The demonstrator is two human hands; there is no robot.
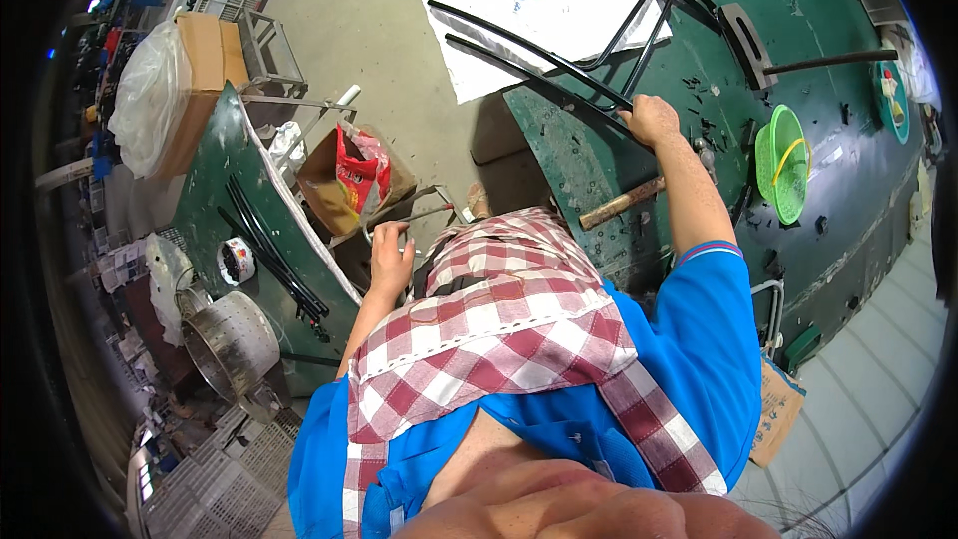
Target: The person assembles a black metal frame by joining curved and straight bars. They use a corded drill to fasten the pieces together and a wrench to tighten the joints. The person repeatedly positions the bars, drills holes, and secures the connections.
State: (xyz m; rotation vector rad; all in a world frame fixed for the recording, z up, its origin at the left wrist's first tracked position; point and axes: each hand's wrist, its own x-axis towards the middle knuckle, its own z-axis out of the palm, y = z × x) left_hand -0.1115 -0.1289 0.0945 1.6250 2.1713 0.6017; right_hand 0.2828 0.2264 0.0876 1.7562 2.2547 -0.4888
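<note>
My right hand is closed around one end of a black tubular metal frame. The frame reaches away over a green-topped bench and across a white printed sack. Just below that forearm lies a hammer with a worn wooden handle; my arm partly covers it. My left hand is low beside my checked apron, its fingers loosely apart with nothing seen in them. Close to its fingertips is a thin metal bar with a reddish section.
On the right bench are a green plastic basket, a curved metal plate with a rod, and scattered small black pieces. A second green table at left carries black tubes and a small tub. Between them stands a carton with a red bag.
</note>
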